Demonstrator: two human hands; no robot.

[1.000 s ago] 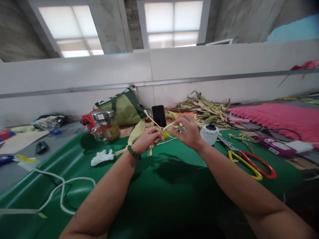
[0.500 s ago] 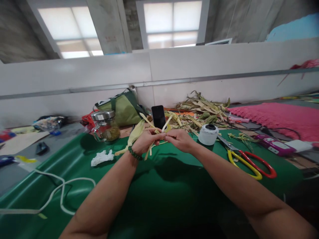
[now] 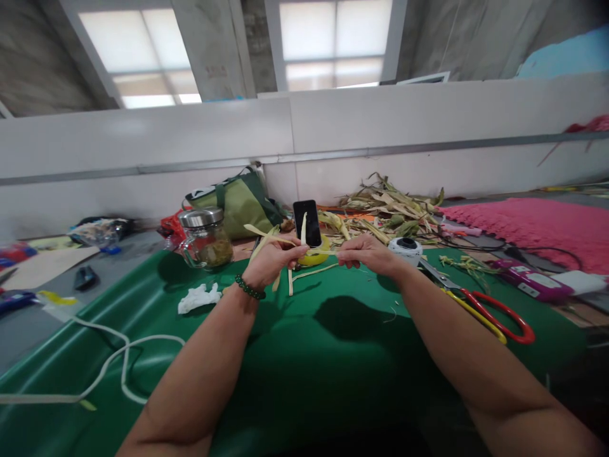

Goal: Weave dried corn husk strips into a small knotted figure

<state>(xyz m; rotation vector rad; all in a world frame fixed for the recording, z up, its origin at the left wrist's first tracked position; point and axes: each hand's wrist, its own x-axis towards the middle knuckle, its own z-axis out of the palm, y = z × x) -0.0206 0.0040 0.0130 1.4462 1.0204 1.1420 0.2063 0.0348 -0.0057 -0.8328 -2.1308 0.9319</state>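
Note:
Pale corn husk strips [image 3: 304, 230] cross one another at the fingertips of my left hand [image 3: 272, 261], which pinches them where they meet. Loose ends stick out up, left and down from that point. My right hand [image 3: 364, 254] is closed on the end of one strip [image 3: 323, 252], drawn out level between the two hands. Just behind the strips lies a yellow tape roll [image 3: 318, 254], partly covered. A dark phone [image 3: 307, 222] stands upright behind it. Beside my right wrist is a white spool [image 3: 405, 249].
Red and yellow scissors [image 3: 499, 314] lie right of my right forearm. A heap of dried husks [image 3: 390, 206] is at the back. At left are a glass jar [image 3: 204, 238], a green bag [image 3: 242, 206], crumpled tissue [image 3: 200, 298] and a white cord [image 3: 126, 355] on the green mat [image 3: 304, 381].
My right hand came in against my left hand, then moved away to the right, pulling a strip out straight. My left hand kept its pinch on the strips.

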